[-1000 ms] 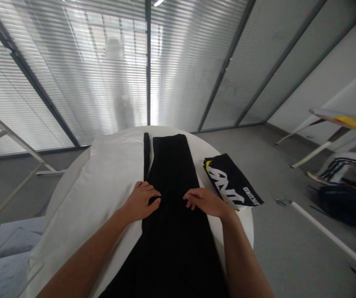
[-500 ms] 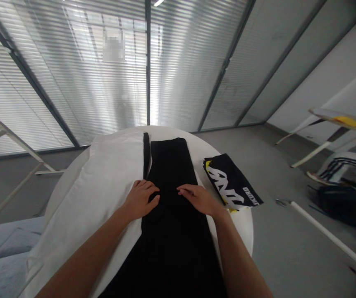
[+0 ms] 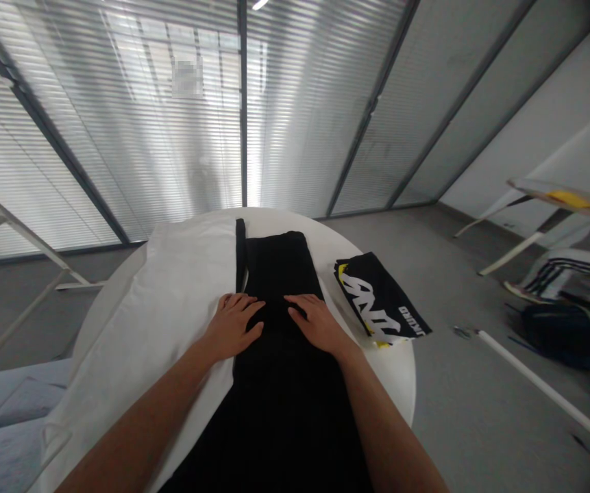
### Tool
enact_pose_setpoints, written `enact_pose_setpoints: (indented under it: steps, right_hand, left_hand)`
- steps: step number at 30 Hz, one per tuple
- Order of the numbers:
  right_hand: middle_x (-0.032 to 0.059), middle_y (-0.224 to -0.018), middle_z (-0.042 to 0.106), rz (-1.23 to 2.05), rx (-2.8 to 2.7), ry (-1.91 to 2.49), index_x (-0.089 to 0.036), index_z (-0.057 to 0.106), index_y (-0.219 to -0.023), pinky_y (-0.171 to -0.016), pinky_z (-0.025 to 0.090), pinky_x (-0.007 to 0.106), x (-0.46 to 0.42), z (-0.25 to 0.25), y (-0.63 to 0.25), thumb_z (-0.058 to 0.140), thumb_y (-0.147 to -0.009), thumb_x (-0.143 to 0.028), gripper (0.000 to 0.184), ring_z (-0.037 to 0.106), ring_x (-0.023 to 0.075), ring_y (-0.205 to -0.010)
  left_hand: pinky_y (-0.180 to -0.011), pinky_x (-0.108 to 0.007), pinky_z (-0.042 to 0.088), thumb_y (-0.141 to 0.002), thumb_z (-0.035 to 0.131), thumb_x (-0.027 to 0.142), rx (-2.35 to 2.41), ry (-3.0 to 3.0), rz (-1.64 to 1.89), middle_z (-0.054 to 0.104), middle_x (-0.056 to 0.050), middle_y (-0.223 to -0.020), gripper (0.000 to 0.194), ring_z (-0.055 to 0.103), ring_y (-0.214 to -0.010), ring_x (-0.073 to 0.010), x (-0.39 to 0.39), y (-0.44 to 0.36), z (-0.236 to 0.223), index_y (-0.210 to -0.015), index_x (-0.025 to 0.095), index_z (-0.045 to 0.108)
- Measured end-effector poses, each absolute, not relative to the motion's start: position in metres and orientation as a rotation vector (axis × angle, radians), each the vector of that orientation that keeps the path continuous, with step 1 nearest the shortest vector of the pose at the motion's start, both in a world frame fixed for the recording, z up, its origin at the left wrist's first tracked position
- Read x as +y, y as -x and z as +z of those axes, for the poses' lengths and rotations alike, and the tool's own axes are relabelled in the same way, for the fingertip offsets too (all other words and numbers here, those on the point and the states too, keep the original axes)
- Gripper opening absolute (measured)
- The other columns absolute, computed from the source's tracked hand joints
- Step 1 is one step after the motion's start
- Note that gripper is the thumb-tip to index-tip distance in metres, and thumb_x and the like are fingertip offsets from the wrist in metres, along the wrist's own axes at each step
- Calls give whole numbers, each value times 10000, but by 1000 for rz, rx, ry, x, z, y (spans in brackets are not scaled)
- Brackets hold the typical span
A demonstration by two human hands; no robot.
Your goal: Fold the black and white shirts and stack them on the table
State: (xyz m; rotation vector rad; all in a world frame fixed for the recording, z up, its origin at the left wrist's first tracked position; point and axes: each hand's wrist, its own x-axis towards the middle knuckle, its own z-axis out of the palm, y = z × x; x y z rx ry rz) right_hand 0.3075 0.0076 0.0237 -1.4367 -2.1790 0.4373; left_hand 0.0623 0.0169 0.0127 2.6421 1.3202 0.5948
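A long piece of black fabric, seemingly part of a garment, runs from the near edge toward the far side of a round white table. My left hand lies palm down where its left edge meets a white cloth, thumb apart from the fingers. Flat on the black fabric, near its right edge, is my right hand, with fingers stretched out. A narrow black strip shows beyond my left hand, at the white cloth's edge. Neither hand grips anything that I can see.
A black bag with white lettering and yellow edges lies at the table's right edge. Papers are at lower left. A white pole and a dark backpack are to the right, near another table. Blinds stand behind.
My right hand has shifted a little left and away from me, and its fingers now lie flatter on the black fabric. My left hand has stayed nearly in place.
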Motion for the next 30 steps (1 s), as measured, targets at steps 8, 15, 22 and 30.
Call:
enact_pose_setpoints:
  steps: [8,15,22,30]
  right_hand:
    - [43,-1156,679,443,-2203,1463,-239,626,-1216,-964,421,364,8,22,-305,428,-978,-313,318,587,198,-1068]
    - [55,-1126,678,409,-2235,1565,-242,660,-1162,-989,399,389,10,18,-303,435,-972,-308,302,581,207,-1075]
    - [68,-1148,669,414,-2130,1498,-201,622,-1212,-993,414,353,14,15,-316,432,-967,-295,323,584,196,-1082]
    - [74,-1230,618,260,-1995,1741,-229,600,-1249,-1025,379,419,20,8,-325,463,-944,-301,342,529,239,-1165]
  left_hand:
    - [-993,-476,310,-930,439,407,1314,-2548,584,641,-46,-1192,327,521,-1120,-236,18,-60,14,-1133,289,667]
    - [-1020,-496,292,-912,471,442,1335,-2512,549,595,-41,-1322,346,489,-1200,-258,21,-60,10,-1164,308,667]
    - [-1025,-454,312,-938,410,357,1338,-2297,673,690,2,-1093,302,557,-1084,-199,24,-57,12,-1045,296,686]
    - [-907,-341,444,-855,447,279,1550,-1924,776,668,-58,-1059,335,627,-957,-184,52,-60,-3,-1121,218,641]
